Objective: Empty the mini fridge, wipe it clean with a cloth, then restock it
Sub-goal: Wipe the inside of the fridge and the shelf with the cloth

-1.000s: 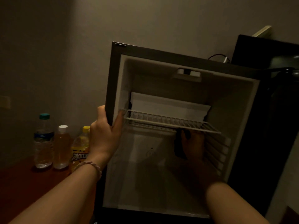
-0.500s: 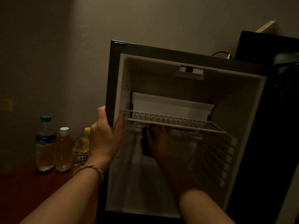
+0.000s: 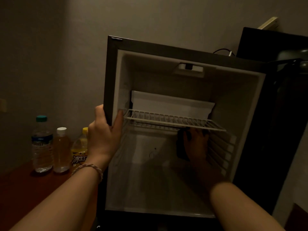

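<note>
Left hand (image 3: 103, 135) grip: fingers and thumb curled round the front left edge of the mini fridge (image 3: 166, 50), thumb lying inside against the liner, steadying the cabinet. Right hand (image 3: 195, 144) grip: fingers closed on a dark cloth (image 3: 180, 147), pressed against the back wall just under the wire shelf (image 3: 173, 120), toward the right side near the ribbed wall.

Change: half a second ago the cloth sat under the left half of the shelf; a second ago it was on the right. So the hand is sweeping side to side. Judged: wiping stage, mid-stroke; interior holds no items, restocking not yet begun.

Pose: right forearm reaches deep into the lower compartment, hand upright, in shadow. Left forearm angles up from the lower left, a braided bracelet (image 3: 88, 169) at the wrist.

Three bottles (image 3: 61, 149) stand in a row on the desk (image 3: 20, 189), near its back edge, just left of the fridge.
</note>
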